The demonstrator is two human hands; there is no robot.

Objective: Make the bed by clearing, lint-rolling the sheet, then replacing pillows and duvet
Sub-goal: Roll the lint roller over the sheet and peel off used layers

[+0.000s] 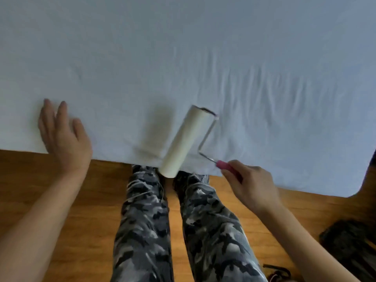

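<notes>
At the sheet's (183, 58) near edge we're mid lint-rolling: bed cleared, right hand (252, 186) gripping the pink handle with the roller (188, 141) lifted just over that edge, left hand (63, 135) flat, fingers straight, pillows and duvet unseen, still to replace.

Single head-worn view, wide-angle, looking steeply down over the bed edge.

The camera sits above the person's own legs (142, 220) and faces forward and down; straight lines bow toward the frame borders. The right hand (252, 186) grips the pink handle (225, 166) of the lint roller (187, 141) low and right of centre, close to the lens. Ahead of that grip the white sheet (183, 47) fills the upper half; behind it lies wooden floor (30, 169). The left hand (63, 137) lies flat well to the grip's left. No second view shares the scene.
</notes>
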